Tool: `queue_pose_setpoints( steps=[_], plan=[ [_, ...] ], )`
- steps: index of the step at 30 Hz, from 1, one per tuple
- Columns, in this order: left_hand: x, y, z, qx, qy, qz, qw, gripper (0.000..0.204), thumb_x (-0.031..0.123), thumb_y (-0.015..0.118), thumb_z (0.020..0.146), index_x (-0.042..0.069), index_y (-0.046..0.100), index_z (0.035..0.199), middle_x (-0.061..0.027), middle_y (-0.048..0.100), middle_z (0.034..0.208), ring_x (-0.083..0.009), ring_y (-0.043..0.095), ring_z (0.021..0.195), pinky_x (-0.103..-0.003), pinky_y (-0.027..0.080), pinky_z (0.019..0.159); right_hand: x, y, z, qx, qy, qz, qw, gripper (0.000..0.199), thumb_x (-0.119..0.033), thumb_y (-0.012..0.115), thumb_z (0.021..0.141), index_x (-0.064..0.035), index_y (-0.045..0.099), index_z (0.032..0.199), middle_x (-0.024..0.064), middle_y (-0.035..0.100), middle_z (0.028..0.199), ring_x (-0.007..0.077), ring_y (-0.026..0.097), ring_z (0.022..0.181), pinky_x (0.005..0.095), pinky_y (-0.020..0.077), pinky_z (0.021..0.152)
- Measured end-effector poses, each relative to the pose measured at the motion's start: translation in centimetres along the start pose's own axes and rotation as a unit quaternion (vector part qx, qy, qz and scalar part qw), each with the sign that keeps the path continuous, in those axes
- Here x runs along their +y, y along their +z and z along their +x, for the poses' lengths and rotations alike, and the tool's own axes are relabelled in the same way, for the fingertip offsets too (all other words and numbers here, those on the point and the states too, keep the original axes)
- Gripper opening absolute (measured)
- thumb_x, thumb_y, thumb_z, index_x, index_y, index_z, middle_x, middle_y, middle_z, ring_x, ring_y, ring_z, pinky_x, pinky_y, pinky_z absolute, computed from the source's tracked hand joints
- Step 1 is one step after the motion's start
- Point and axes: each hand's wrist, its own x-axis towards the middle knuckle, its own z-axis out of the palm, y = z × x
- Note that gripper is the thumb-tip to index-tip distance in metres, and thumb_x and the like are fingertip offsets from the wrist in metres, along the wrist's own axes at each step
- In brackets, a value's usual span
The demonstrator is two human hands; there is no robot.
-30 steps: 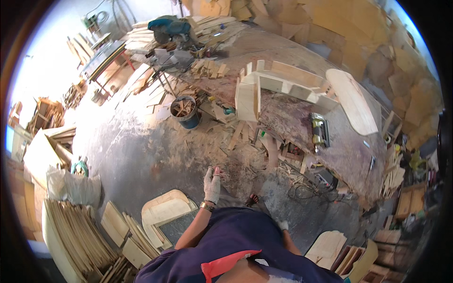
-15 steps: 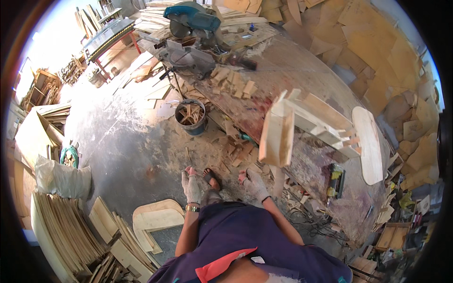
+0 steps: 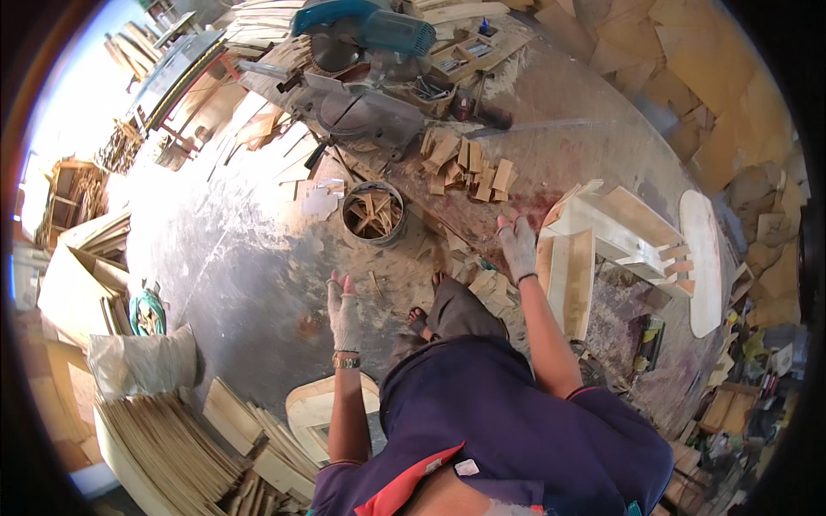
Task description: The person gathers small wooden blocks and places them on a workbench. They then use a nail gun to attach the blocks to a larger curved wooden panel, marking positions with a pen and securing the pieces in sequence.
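Note:
Both hands wear pale fingerless work gloves. My left hand (image 3: 342, 316) hangs over the floor with its fingers pointing away from me, apart and holding nothing. Reaching forward, my right hand (image 3: 519, 247) is by the near edge of the worktable (image 3: 594, 112), its fingers stretched out and nothing in them. Just right of it, a pale wooden frame (image 3: 619, 225) with slats lies on the table; I cannot tell whether the hand touches it. Beyond the hands stand a bucket of wood offcuts (image 3: 373, 213) and a pile of small wood blocks (image 3: 469, 165).
A teal miter saw (image 3: 361, 39) stands on the table's far end. A long rounded board (image 3: 701, 262) lies beyond the frame. At lower left are stacked thin boards (image 3: 163, 451), a filled white sack (image 3: 144, 361) and a curved wooden piece (image 3: 310, 413). Scraps litter the floor.
I have stepped forward, so the saw, bucket and table appear closer. My right hand has moved forward and right toward the wooden frame, fingers extending. My left hand has risen slightly.

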Motion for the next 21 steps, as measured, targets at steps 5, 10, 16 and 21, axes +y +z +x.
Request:
queue_pose_setpoints(
  steps=[5,10,16,21],
  plan=[
    [4.3,6.1,5.8,-0.059,0.014,-0.030,0.998,0.077,0.039,0.060,0.106,0.006,0.023,0.166,-0.0183,0.045,0.160,-0.0275,0.046,0.146,-0.039,0.039,0.117,0.9,2.1,7.0,0.041,0.127,0.006,0.991,0.072,-0.052,0.069,0.093,0.0064,0.058,0.132,0.0201,0.072,0.104,0.0358,0.069,0.101,0.0432,0.0515,0.088],
    [7.6,15.4,14.5,-0.156,-0.010,0.031,0.987,0.077,0.034,0.070,0.101,0.001,0.033,0.160,-0.0206,0.050,0.154,-0.0258,0.055,0.137,-0.036,0.044,0.111,2.7,4.2,12.3,0.086,0.216,-0.013,0.973,0.071,-0.054,0.070,0.091,0.0083,0.062,0.125,0.0241,0.070,0.116,0.0381,0.068,0.108,0.0441,0.0516,0.092],
    [5.5,23.7,25.1,-0.148,-0.001,0.305,0.941,0.089,0.053,0.073,0.093,-0.003,0.042,0.153,-0.0242,0.056,0.148,-0.0348,0.057,0.134,-0.044,0.046,0.108,1.7,5.4,15.7,-0.018,0.317,0.006,0.948,0.069,-0.052,0.073,0.087,0.0080,0.063,0.120,0.0241,0.070,0.117,0.0372,0.069,0.107,0.0445,0.0535,0.091],
    [3.9,26.5,28.9,-0.147,-0.010,0.387,0.910,0.092,0.056,0.071,0.089,-0.001,0.040,0.155,-0.0283,0.054,0.149,-0.0407,0.055,0.136,-0.049,0.046,0.106,-0.1,6.1,16.4,-0.057,0.323,-0.016,0.944,0.064,-0.049,0.076,0.086,0.0056,0.064,0.117,0.0237,0.071,0.114,0.0356,0.070,0.107,0.0439,0.0535,0.091]
  ],
)
